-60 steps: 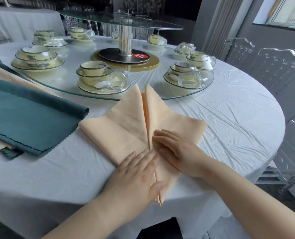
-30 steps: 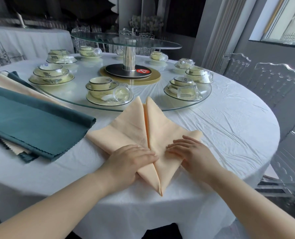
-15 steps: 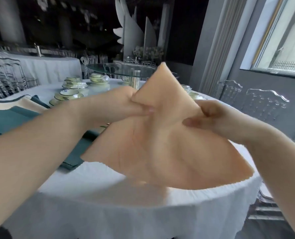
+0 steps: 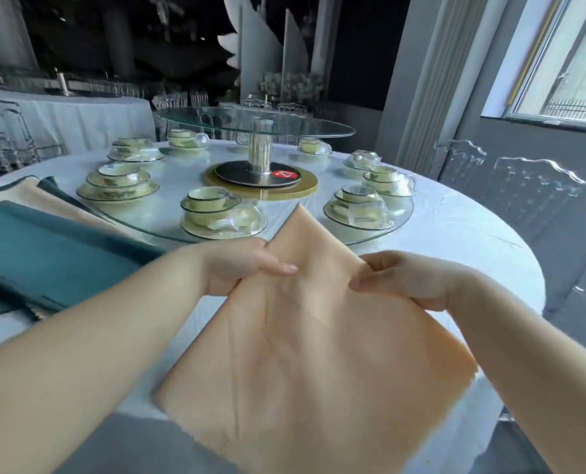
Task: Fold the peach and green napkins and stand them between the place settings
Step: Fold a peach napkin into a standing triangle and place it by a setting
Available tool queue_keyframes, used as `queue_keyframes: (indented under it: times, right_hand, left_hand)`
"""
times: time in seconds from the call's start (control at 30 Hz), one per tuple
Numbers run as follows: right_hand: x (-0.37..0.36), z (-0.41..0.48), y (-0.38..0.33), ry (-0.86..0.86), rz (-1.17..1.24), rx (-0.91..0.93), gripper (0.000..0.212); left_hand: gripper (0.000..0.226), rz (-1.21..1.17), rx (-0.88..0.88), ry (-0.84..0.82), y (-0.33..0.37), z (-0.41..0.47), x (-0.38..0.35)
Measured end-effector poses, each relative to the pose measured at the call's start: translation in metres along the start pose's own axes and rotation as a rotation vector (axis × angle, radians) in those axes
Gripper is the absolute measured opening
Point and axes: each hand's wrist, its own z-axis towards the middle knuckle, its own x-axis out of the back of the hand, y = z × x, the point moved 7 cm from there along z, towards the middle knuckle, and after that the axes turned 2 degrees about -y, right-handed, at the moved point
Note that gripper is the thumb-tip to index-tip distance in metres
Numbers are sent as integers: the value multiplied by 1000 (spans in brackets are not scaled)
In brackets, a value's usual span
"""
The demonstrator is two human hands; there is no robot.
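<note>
Both hands, left hand (image 4: 247, 268) and right hand (image 4: 404, 278), pinch the half-folded peach napkin (image 4: 305, 354) in the air, its point above their grip, unstood; green napkins (image 4: 45, 254) lie unfolded.

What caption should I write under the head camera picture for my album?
Left hand and right hand pinch a peach napkin above the table, beside the green napkins.
</note>
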Motion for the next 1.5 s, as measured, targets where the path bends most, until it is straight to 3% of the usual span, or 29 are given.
queue_keyframes:
  times: [0.07,0.17,0.33,0.5,0.67,0.77,0.9,1.13,1.3,1.5]
  right_hand:
    - [8,22,23,100,-121,-58,13]
    - [23,49,40,256,-263,-70,18]
    - [45,80,49,363,-206,-61,7]
    - [61,107,46,464,-184,-45,23]
    - [59,118,49,458,-222,-75,17]
    - [62,111,47,440,-270,-69,10]
    - [70,88,53,377,-414,-160,14]
    - [87,44,74,353,-392,-274,18]
    - [79,34,76,387,-469,-250,21]
    - [77,39,81,517,-471,-191,24]
  left_hand:
    - [11,-44,58,-39,-20,23,-4]
    - [10,-62,115,-20,-35,55,2]
    - [6,-80,158,23,-45,95,18]
    - [8,-31,194,64,-44,116,36]
    - [10,5,214,51,-49,109,45]
    - [6,166,229,91,-52,91,57]
    - [21,392,278,102,-60,52,69]
    - [5,719,345,153,-75,2,68]
    - [25,827,226,295,-67,2,74]
    - [28,844,98,401,-66,1,78]
